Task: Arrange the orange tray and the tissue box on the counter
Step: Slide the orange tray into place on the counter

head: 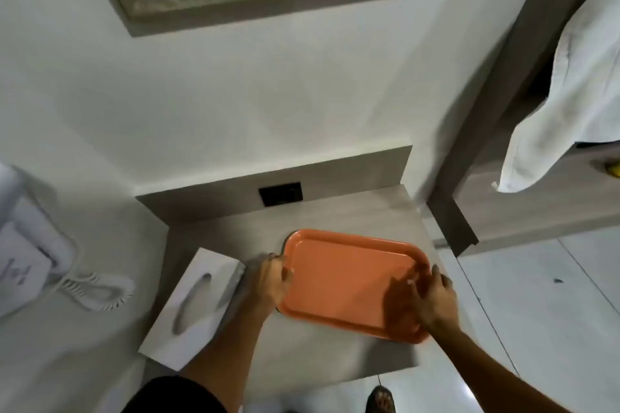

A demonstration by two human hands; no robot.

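An orange tray [345, 282] lies flat on the grey counter [235, 231], toward its right side. My left hand [273, 280] grips the tray's left rim, thumb on top. On the tray's right rim sits my right hand [432, 300], its fingers curled over the edge onto the inner surface. A white tissue box [194, 305] lies on the counter's left part, slanted, its near corner hanging past the front edge. It is just left of my left hand and apart from the tray.
A white corded phone [30, 255] with a coiled cable [104, 292] sits on the surface to the left. A black wall socket [281, 193] is in the counter's back panel. A white towel [563, 104] hangs at the right. Tiled floor lies below and right.
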